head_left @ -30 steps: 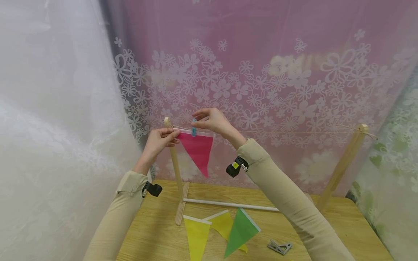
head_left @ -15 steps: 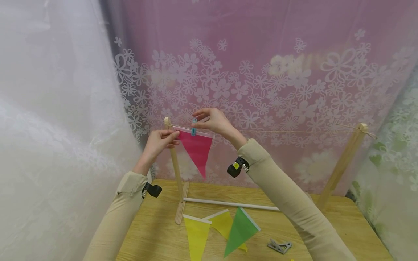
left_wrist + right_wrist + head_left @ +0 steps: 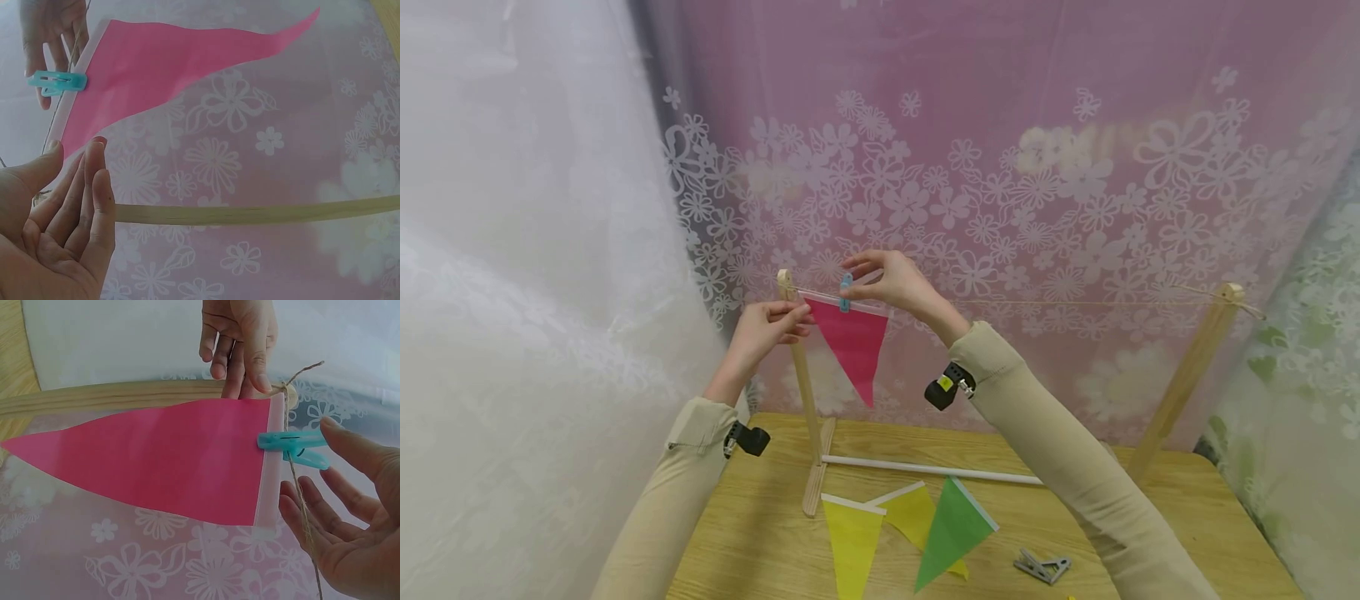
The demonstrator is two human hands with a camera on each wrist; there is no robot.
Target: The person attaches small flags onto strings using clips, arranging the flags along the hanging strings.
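Observation:
A pink pennant (image 3: 850, 342) with a white top band hangs by the string (image 3: 304, 519), beside the left wooden post (image 3: 803, 383). A light-blue clothespin (image 3: 278, 440) clamps the band and the string together. My right hand (image 3: 895, 282) lightly holds the clothespin's spread handles, thumb on one and index finger at the other. My left hand (image 3: 762, 329) is at the pennant's upper left corner. In the left wrist view its thumb (image 3: 47, 164) and fingers stand apart around that corner; whether the thumb still touches the cloth I cannot tell.
Two yellow pennants (image 3: 853, 542) and a green pennant (image 3: 955, 533) lie on the wooden table (image 3: 737, 533). A grey clothespin (image 3: 1042, 567) lies right of them. A white rod (image 3: 925, 471) runs toward the right wooden post (image 3: 1187, 375), where the string is tied.
The pennant's left corner has risen nearer the string, and its tip has swung slightly left. My left hand has eased off the corner a little. My right hand stays at the clothespin.

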